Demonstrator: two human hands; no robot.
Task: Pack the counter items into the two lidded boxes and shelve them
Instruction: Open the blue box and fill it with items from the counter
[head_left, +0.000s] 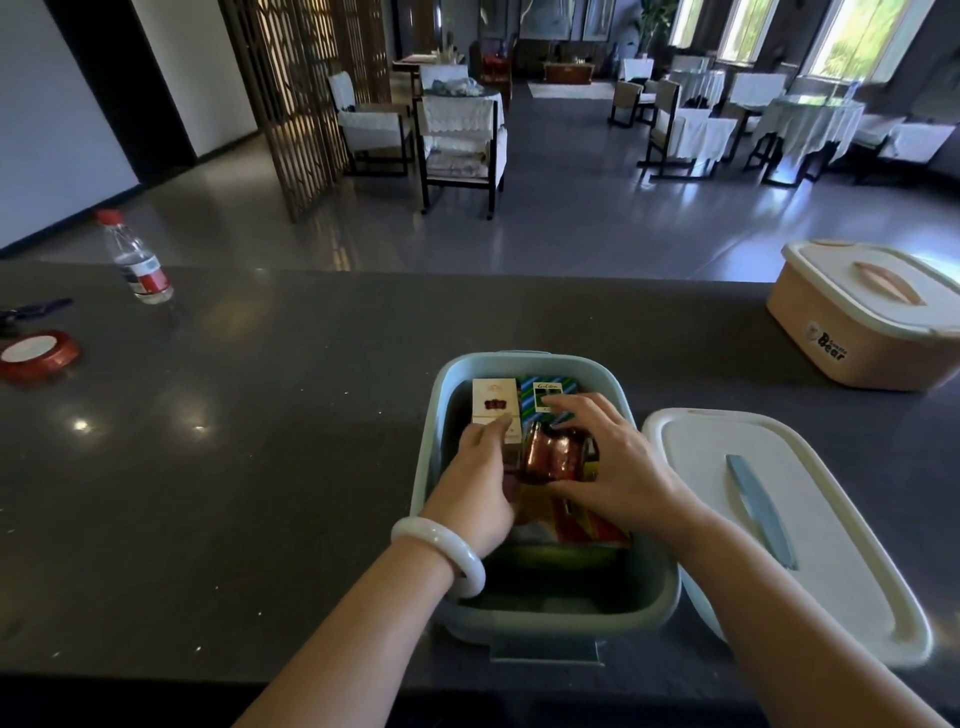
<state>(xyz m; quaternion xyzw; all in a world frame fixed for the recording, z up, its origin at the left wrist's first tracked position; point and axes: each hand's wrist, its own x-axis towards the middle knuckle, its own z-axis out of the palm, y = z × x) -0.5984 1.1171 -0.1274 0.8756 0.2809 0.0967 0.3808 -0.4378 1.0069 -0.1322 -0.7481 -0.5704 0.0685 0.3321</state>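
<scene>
Water bottle (136, 258) upright far left; dining chairs (460, 139) beyond.

Lid (779, 525) right of open box (540, 618)
</scene>
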